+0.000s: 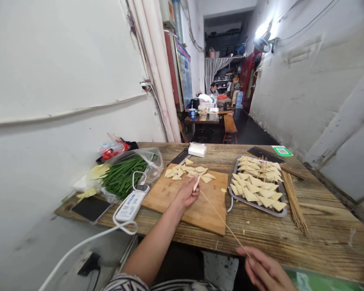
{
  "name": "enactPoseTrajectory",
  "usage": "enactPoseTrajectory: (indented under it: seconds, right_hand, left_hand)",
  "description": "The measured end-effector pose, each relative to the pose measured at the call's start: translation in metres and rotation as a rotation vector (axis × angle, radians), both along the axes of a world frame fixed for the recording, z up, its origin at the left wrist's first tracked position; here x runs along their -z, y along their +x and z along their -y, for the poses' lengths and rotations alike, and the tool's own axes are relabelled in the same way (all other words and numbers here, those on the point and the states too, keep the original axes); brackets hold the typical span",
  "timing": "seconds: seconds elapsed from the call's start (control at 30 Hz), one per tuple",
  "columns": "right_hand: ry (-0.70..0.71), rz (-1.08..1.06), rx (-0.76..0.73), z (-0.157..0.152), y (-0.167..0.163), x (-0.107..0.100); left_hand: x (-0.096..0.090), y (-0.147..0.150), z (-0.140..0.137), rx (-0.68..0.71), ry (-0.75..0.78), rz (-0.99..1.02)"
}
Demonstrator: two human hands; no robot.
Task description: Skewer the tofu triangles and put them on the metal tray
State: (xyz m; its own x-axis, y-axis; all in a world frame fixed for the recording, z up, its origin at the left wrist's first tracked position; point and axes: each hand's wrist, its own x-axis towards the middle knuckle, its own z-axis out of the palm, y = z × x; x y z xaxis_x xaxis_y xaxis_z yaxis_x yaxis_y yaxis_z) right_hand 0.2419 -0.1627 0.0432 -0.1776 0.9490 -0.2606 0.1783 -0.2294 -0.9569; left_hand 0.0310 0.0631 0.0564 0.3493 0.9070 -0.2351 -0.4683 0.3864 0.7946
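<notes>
Above the wooden cutting board (pixel 166 201), my left hand (pixel 188 191) is closed on a pale yellow tofu triangle (pixel 196 184). A long thin bamboo skewer (pixel 223 221) slants from that piece down to my right hand (pixel 262 266), whose fingers pinch its lower end near the table's front edge. Whether the tip has entered the triangle I cannot tell. More loose tofu triangles (pixel 208 176) lie along the far part of the board. To the right, a metal tray (pixel 283 212) holds rows of skewered triangles (pixel 251 188). Beside it lies a bundle of bare skewers (pixel 294 202).
On the left are a bag of green chives (pixel 124 173), a white power strip (pixel 132 205) with its cable, and a dark phone (pixel 91 209). A knife (pixel 179 156) and a white tissue pack (pixel 197 149) lie behind the board. Farther back, a person (pixel 213 89) is at another table.
</notes>
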Motion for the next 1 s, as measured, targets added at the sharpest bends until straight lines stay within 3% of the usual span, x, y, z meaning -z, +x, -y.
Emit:
enactPoseTrajectory:
  seconds: [0.13,0.37,0.5,0.7,0.83,1.0]
  right_hand:
    - [0.281,0.155,0.097,-0.031,-0.029,0.000]
    - [0.516,0.490,0.111,-0.042,-0.031,0.027]
    - [0.580,0.649,0.103,-0.039,-0.030,0.026]
    - [0.634,0.769,0.033,-0.038,-0.024,0.034]
    - [0.620,0.711,-0.019,-0.038,-0.023,0.033]
    - [0.641,0.567,0.101,-0.040,-0.030,0.019]
  left_hand:
    - [0.006,-0.007,0.004,-0.094,0.018,-0.001]
    - [0.016,-0.010,0.007,-0.179,-0.080,0.153]
    - [0.017,-0.010,0.006,-0.174,-0.141,0.216]
    - [0.020,-0.011,0.008,-0.177,-0.080,0.216]
    - [0.022,-0.015,0.009,-0.140,-0.077,0.243]
    - [0.019,-0.019,0.009,-0.080,-0.134,0.268]
